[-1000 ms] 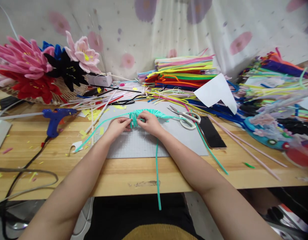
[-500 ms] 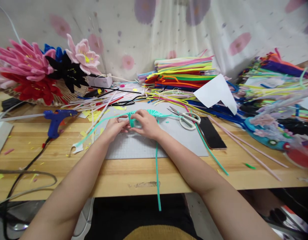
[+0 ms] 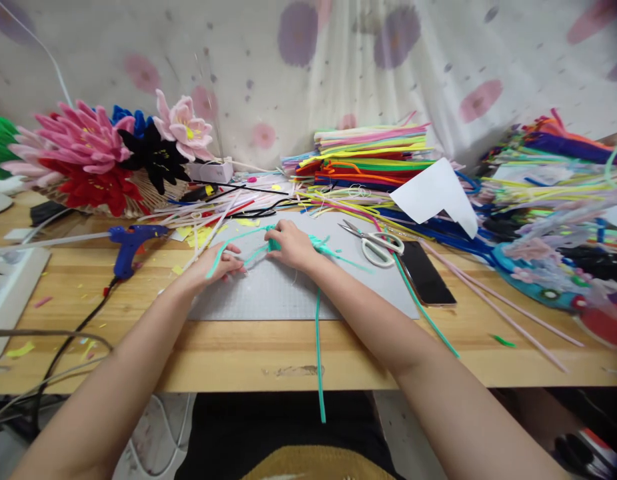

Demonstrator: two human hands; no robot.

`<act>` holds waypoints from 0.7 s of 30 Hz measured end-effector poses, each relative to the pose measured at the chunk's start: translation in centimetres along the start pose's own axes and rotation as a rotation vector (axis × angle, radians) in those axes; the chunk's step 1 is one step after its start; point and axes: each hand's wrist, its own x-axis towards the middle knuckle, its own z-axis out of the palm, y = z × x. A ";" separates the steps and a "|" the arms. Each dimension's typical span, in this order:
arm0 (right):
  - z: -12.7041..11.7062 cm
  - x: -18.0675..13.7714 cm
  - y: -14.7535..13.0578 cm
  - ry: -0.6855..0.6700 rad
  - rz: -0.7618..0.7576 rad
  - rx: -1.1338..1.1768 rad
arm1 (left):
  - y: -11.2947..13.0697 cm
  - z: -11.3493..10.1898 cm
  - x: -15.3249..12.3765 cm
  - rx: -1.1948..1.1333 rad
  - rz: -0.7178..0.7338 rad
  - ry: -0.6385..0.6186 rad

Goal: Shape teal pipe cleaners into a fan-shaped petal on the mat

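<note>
My right hand (image 3: 293,245) is closed around a bundle of wound teal pipe cleaners (image 3: 318,245) above the grey cutting mat. To its left, my left hand (image 3: 224,265) pinches the end of a teal pipe cleaner (image 3: 257,255) that runs out from the bundle. A second teal strand arches from the bundle over the back of my left hand. Most of the bundle is hidden under my right fingers. Another teal pipe cleaner (image 3: 319,360) hangs over the table's front edge below my right wrist.
White-handled scissors (image 3: 377,250) and a black phone (image 3: 428,273) lie right of the grey mat (image 3: 268,303). A blue glue gun (image 3: 128,250) with its cord is at left. Fuzzy flowers (image 3: 88,147) and piles of coloured pipe cleaners (image 3: 368,157) line the back.
My left hand has moved left and towards me, away from my right hand, with a teal strand now stretched between them. My right hand stays on the bundle. The view has shifted slightly.
</note>
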 end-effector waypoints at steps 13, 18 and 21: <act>0.8 1.2 -3.7 -0.070 -0.010 0.041 | 2.7 -0.5 -0.2 0.859 0.103 -0.135; 1.3 -0.2 -4.0 0.129 0.136 0.481 | 2.8 2.8 1.9 0.891 0.111 0.126; 0.0 -1.2 -2.6 0.301 0.309 0.690 | 2.2 4.6 2.2 0.879 0.146 0.216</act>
